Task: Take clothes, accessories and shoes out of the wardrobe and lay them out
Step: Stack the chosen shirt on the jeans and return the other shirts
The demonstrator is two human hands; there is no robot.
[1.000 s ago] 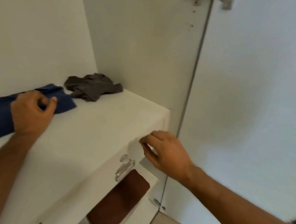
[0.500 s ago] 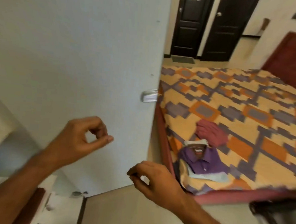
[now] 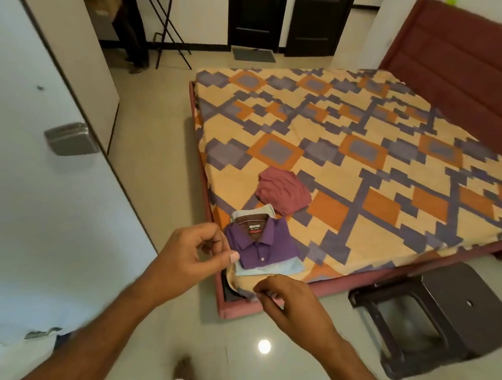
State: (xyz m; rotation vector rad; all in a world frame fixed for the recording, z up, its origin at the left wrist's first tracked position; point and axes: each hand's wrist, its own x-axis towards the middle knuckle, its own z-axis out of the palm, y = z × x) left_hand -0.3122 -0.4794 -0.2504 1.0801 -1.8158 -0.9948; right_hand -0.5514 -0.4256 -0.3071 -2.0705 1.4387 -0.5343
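View has swung from wardrobe to bed point(image 3: 363, 155) — three folded garments there; both hands point(image 3: 190, 253) half-curled, empty.

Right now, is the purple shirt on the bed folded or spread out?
Folded: the purple shirt lies as a compact rectangle, collar up, atop a light blue garment.

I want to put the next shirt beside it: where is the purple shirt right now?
In the head view, the purple shirt lies folded on a light blue garment at the bed's near left corner, just in front of the maroon garment.
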